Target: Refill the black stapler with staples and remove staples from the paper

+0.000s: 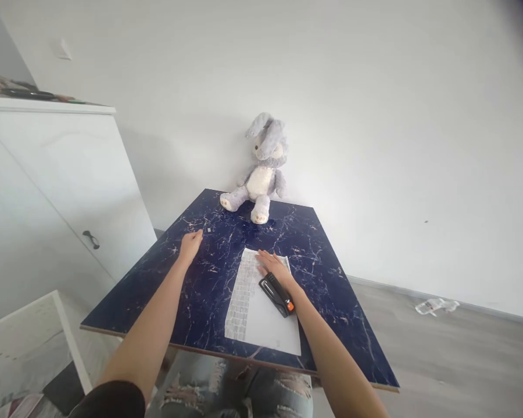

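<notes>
My left hand [190, 246] is closed above the left part of the dark blue marbled table [331, 284], and whatever its fingers may hold is too small to make out. Just beyond its fingertips a tiny white square [208, 230] shows. My right hand [275, 268] lies flat with fingers stretched out across the top of a white sheet of paper [264, 331], which bears faint printed rows down its left side. Beside that hand's palm and wrist, a black stapler [275, 295] with an orange end rests on the paper.
A grey plush rabbit [260, 180] sits at the table's far edge against the wall. On the left stand a white cabinet [65, 174] with a dark handle and a white-framed piece [30, 348]. Clear plastic packaging [436, 306] lies on the floor at right.
</notes>
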Demonstrator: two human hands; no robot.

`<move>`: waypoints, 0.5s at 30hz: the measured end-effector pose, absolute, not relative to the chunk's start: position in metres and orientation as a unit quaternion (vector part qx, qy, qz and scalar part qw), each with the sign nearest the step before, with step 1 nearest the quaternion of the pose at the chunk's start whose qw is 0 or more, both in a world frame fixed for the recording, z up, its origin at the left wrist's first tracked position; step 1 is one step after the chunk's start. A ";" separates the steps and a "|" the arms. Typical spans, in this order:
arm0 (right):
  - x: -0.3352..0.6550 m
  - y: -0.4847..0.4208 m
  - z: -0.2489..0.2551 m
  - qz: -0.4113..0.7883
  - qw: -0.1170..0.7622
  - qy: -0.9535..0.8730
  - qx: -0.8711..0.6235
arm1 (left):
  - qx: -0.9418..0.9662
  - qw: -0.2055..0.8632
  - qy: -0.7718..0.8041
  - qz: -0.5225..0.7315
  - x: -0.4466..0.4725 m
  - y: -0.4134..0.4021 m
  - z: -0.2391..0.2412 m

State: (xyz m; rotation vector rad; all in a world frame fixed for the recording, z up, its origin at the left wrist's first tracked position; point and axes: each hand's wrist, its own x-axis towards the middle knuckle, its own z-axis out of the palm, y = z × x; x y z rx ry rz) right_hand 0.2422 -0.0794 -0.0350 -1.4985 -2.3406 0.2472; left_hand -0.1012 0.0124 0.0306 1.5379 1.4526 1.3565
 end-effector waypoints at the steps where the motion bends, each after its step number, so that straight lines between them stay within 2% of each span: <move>1: 0.242 -0.082 -0.033 0.082 0.199 -0.819 -0.532 | 0.574 0.292 0.557 0.525 -0.105 -0.001 0.037; 3: 0.242 -0.088 -0.027 0.068 0.236 -0.801 -0.547 | 0.555 0.256 0.562 0.557 -0.110 -0.038 0.051; 5: 0.240 -0.094 -0.022 0.058 0.253 -0.782 -0.566 | 0.529 0.203 0.516 0.643 -0.112 -0.089 0.063; 7: 0.237 -0.098 -0.018 0.054 0.265 -0.770 -0.578 | 0.534 0.216 0.469 0.670 -0.113 -0.145 0.069; 9: 0.235 -0.101 -0.015 0.052 0.277 -0.762 -0.582 | 0.584 0.284 0.438 0.622 -0.115 -0.191 0.067; 11: 0.233 -0.104 -0.012 0.050 0.293 -0.756 -0.583 | 0.683 0.401 0.349 0.501 -0.118 -0.216 0.061; 15: 0.231 -0.112 0.004 0.040 0.336 -0.730 -0.594 | 0.725 0.444 0.285 0.444 -0.117 -0.202 0.059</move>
